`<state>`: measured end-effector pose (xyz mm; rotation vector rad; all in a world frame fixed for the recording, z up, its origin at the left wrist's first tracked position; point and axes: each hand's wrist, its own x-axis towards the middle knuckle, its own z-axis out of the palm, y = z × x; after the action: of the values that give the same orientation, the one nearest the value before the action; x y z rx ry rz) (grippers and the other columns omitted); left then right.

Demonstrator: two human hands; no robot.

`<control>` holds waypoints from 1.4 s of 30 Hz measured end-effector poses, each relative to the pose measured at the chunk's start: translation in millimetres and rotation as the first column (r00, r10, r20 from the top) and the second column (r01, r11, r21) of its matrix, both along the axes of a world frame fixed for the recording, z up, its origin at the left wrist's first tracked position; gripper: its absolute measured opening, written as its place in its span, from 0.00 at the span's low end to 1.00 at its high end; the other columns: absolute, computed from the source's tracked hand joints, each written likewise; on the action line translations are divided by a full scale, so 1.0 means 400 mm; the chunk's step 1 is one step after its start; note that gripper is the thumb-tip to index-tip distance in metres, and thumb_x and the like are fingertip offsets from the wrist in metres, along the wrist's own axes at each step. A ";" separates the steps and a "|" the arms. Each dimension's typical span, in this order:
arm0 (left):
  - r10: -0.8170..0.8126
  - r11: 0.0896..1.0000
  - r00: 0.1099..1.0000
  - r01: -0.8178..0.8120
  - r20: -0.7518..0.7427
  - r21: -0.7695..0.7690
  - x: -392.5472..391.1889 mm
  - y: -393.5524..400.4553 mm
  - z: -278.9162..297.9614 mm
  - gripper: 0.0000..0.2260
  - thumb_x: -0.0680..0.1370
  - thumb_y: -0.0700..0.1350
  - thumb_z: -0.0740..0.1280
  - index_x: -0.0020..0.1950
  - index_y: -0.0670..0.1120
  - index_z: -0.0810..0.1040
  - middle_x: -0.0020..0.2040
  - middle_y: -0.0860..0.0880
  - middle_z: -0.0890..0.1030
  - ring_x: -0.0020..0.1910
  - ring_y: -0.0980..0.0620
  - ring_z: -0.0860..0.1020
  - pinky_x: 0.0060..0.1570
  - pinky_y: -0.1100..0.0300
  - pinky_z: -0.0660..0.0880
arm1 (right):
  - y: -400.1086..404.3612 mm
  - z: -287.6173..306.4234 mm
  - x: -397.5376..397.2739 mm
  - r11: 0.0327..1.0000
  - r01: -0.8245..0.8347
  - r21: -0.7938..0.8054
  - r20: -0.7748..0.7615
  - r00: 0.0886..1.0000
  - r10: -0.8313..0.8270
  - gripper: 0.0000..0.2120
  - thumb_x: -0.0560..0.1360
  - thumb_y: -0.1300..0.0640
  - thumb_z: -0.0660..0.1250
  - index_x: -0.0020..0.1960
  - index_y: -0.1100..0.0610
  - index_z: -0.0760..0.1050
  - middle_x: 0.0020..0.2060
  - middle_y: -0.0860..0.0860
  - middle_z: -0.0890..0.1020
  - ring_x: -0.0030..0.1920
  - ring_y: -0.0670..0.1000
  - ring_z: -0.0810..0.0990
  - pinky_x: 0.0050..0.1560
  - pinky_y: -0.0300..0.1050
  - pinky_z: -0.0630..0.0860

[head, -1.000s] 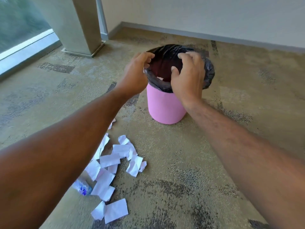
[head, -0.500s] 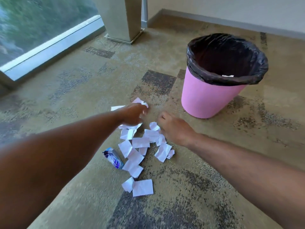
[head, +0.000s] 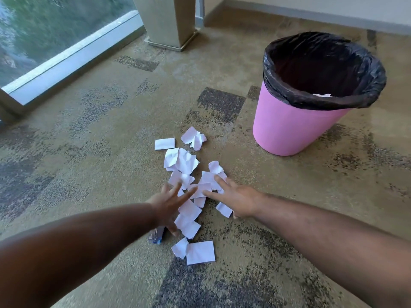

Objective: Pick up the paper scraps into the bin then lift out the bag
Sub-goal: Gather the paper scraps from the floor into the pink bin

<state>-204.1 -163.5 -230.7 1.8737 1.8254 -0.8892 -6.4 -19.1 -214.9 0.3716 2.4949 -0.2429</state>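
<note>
Both hands are seen spread flat over a scatter of white paper scraps on a patterned carpet floor; the left hand is held open, fingers splayed across the middle of the pile, nothing enclosed in its grip; the right hand is likewise open, its fingers laid on the scraps at the pile's right edge, one scrap showing just beneath the palm; whether any paper is pinned under either palm cannot be told. The scraps are strewn in a loose line running from near the hands toward the far side, some flat, some crumpled; two larger pieces are seen lying apart at the near end. A small blue-and-white wrapper is partly hidden under the left wrist. To the right and beyond the pile, well apart from both hands, a pink bin is stood upright on the carpet; it is lined with a black bag folded over the rim; a sliver of white paper is visible inside it. A square column base and a low window frame are seen at the far left; a wall and its skirting are run along the back.
</note>
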 end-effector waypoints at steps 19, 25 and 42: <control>0.002 0.942 0.922 -0.132 0.387 0.309 0.058 0.019 -0.048 0.16 0.73 0.42 0.74 0.58 0.46 0.74 0.60 0.46 0.71 0.59 0.45 0.70 0.51 0.48 0.75 | -0.045 -0.084 0.006 0.984 0.115 -0.133 -0.320 0.935 -0.153 0.11 0.75 0.71 0.62 0.54 0.61 0.76 0.51 0.56 0.71 0.52 0.57 0.73 0.42 0.54 0.73; -0.097 0.948 0.939 -0.014 0.329 0.319 0.090 0.041 -0.035 0.09 0.80 0.36 0.61 0.56 0.44 0.77 0.56 0.45 0.74 0.55 0.45 0.74 0.41 0.56 0.63 | -0.036 -0.081 0.012 0.906 0.310 -0.287 -0.308 0.866 -0.394 0.14 0.78 0.67 0.64 0.61 0.59 0.81 0.55 0.52 0.77 0.54 0.57 0.78 0.54 0.54 0.77; -0.269 0.622 0.876 -0.159 0.401 0.766 0.040 0.292 0.180 0.11 0.73 0.28 0.68 0.49 0.43 0.80 0.45 0.45 0.78 0.43 0.45 0.77 0.39 0.52 0.74 | 0.184 0.195 0.019 0.805 0.503 -0.314 -0.706 0.444 -0.552 0.09 0.71 0.69 0.68 0.46 0.61 0.86 0.44 0.54 0.84 0.45 0.56 0.82 0.46 0.50 0.78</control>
<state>-188.1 -46.9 -158.7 2.3416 1.9530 0.5134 1.0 54.6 -136.8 1.2842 3.1091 -0.9108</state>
